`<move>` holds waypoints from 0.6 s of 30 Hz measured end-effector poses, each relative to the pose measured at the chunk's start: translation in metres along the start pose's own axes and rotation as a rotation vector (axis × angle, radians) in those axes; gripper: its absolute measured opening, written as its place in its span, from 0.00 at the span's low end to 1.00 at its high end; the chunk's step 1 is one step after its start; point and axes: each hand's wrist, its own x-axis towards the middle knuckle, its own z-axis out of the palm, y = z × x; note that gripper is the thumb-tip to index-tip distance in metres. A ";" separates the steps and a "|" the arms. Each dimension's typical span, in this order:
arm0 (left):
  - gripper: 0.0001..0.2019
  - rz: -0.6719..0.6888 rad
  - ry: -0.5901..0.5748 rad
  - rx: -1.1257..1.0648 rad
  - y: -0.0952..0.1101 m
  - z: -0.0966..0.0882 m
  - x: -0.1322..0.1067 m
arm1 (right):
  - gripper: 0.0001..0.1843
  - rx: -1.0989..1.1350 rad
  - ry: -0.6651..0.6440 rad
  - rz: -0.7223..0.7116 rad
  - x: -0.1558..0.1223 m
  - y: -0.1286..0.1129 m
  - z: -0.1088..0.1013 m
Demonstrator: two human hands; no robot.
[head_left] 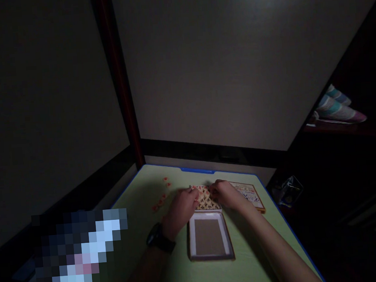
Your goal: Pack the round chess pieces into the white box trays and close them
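Round wooden Chinese chess pieces (204, 199) with red and dark characters lie in rows in a small pale tray (209, 210) on the table. My left hand (184, 205), wearing a dark watch, reaches over the tray's left side, its fingertips pinched at a chess piece. At the right side, my right hand (227, 193) is bent with its fingers curled together among the pieces. Its fingertips are in shadow, so what they hold cannot be made out. Directly in front of the tray lies an open, shallow box (231, 246) with a brown bottom. Several loose red-marked pieces (160, 202) are left of my hands.
A printed box lid (252, 196) lies to the right of the tray, partly behind my right arm. The pale green table (140, 192) has a blue edge and stands against wall panels. Striped cloth items (338, 107) sit on a shelf at right. A blurred patch covers the lower left.
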 end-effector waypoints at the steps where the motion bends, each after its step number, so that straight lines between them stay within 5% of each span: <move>1: 0.06 0.010 -0.015 0.021 0.002 0.002 0.001 | 0.12 0.001 0.003 -0.002 0.000 0.001 0.000; 13: 0.05 -0.011 -0.023 0.029 -0.004 0.009 0.002 | 0.11 0.025 0.011 -0.013 -0.001 0.004 -0.004; 18: 0.07 -0.002 0.151 -0.093 -0.020 -0.007 0.000 | 0.13 0.041 0.021 -0.038 -0.001 0.010 -0.004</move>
